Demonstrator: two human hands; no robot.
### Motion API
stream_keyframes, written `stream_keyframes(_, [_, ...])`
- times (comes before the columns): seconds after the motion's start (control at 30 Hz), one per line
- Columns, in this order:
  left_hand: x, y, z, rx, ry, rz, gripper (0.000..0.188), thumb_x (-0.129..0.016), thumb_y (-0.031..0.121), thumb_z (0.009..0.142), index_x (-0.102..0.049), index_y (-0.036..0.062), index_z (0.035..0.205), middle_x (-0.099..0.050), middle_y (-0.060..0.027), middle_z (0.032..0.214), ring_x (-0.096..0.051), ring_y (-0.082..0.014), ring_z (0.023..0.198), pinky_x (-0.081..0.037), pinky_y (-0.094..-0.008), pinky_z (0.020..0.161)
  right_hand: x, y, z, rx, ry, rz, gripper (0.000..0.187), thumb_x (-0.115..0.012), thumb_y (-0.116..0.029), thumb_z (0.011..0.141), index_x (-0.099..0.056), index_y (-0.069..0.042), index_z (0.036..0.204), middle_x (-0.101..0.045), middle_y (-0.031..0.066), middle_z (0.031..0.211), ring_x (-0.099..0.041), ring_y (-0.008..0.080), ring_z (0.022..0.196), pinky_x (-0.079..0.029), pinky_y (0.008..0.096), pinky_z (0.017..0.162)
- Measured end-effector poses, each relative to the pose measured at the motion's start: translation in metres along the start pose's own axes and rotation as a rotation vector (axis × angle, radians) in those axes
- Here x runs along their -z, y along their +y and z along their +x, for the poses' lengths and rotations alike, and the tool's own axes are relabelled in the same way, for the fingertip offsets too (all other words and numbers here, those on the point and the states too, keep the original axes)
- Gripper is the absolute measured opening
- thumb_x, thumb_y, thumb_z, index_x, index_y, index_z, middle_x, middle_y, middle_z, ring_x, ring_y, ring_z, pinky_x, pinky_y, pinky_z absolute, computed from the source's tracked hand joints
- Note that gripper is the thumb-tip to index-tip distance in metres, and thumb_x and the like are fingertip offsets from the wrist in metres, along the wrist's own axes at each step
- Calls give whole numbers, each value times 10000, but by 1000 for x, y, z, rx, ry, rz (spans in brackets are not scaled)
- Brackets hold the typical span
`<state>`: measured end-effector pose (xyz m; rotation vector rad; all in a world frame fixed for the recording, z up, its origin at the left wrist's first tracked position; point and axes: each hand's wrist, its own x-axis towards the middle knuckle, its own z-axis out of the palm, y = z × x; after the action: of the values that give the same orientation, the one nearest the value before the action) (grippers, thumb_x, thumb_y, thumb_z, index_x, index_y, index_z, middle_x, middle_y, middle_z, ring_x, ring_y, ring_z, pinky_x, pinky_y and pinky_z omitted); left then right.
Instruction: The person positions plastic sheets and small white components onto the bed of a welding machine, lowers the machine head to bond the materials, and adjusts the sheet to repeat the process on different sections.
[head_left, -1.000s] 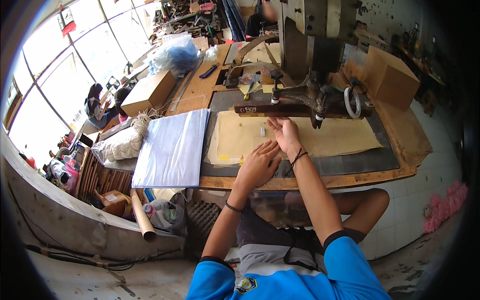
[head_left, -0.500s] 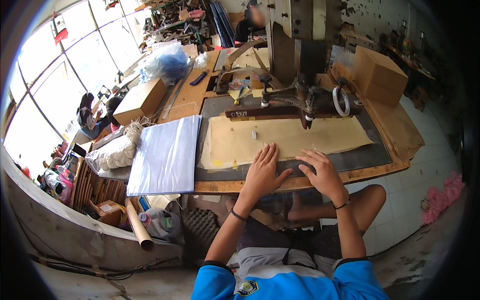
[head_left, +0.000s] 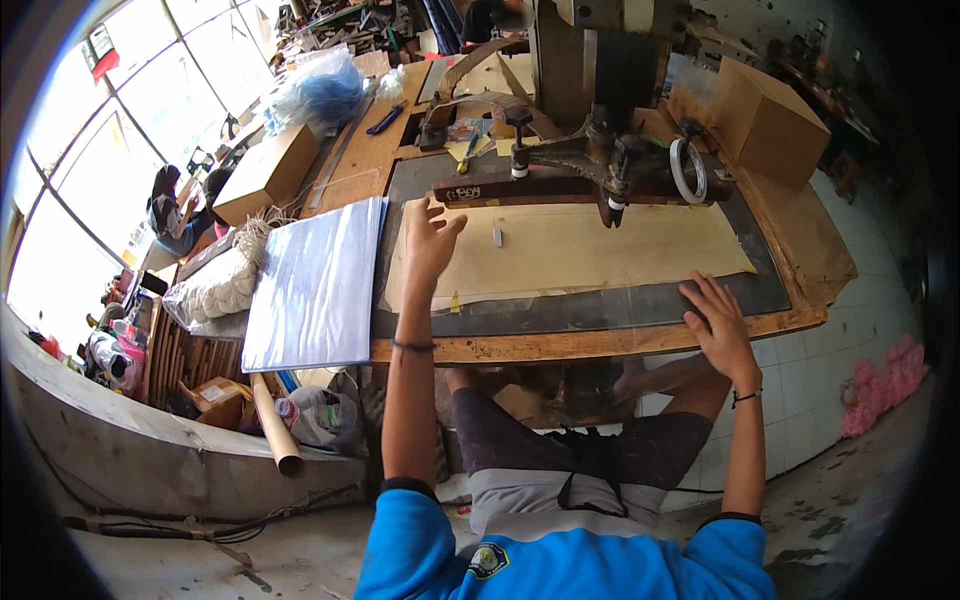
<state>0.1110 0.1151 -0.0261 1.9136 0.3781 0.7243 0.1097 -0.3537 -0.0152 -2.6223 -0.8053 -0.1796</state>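
Daylight floods my view from blown-out windows [head_left: 120, 130] at left; the bench [head_left: 600, 345] is evenly lit, edges bend and darken, distant clutter soft.

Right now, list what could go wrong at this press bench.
1. The left hand is raised over the tan sheet close to the press head; it might get caught if the head drops.
2. The right hand presses the bench's front edge; the clear film there could slip or crease.

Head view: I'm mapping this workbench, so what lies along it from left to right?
White woven sack → stack of clear plastic sheets → left hand → tan sheet → right hand.
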Motion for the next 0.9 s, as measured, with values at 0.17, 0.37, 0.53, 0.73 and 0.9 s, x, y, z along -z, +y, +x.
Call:
stream_keyframes(0.17, [5, 0, 28, 180, -214, -20, 308, -732, 284, 920, -730, -14, 1000, -684, -5, 822, -571, -85, 723, -454, -259, 668, 21, 37, -4, -126, -40, 22, 432, -532, -369, 1015, -580, -153, 1386, -407, 85, 1564, -320, 305, 1467, -231, 462, 1219])
stream_keyframes(0.37, [2, 17, 22, 144, -166, -9, 286, -718, 298, 933, -713, 13, 944, -671, -4, 818, -566, -62, 737, -448, -248, 643, 38, 77, -15, -207, 19, 1, 407, -567, -318, 1006, -597, -127, 1364, -408, 83, 1565, -319, 315, 1467, -277, 451, 1196])
stream_keyframes(0.53, [2, 14, 21, 168, -155, 18, 246, -735, 281, 924, -722, 37, 951, -658, 21, 809, -547, -57, 715, -427, -239, 639, 37, 88, -22, -241, 178, -27, 458, -629, -323, 971, -574, -91, 1362, -427, 140, 1539, -354, 346, 1444, -291, 461, 1184])
stream_keyframes(0.73, [-2, 5, 22, 124, -118, 9, 286, -741, 320, 925, -731, 63, 1050, -678, 22, 854, -557, -59, 765, -428, -231, 666, 25, 109, -52, -660, 445, -130, 731, -668, -433, 939, -398, -14, 1474, -414, 264, 1486, -360, 417, 1411, -329, 492, 1155])
stream_keyframes(0.9, [-6, 13, 19, 134, -117, 7, 307, -730, 329, 934, -725, 62, 1087, -669, 15, 852, -554, -65, 762, -426, -229, 654, -13, 96, -79, -784, 686, 131, 828, -678, -455, 936, -291, -10, 1518, -410, 219, 1430, -396, 332, 1351, -443, 437, 1040])
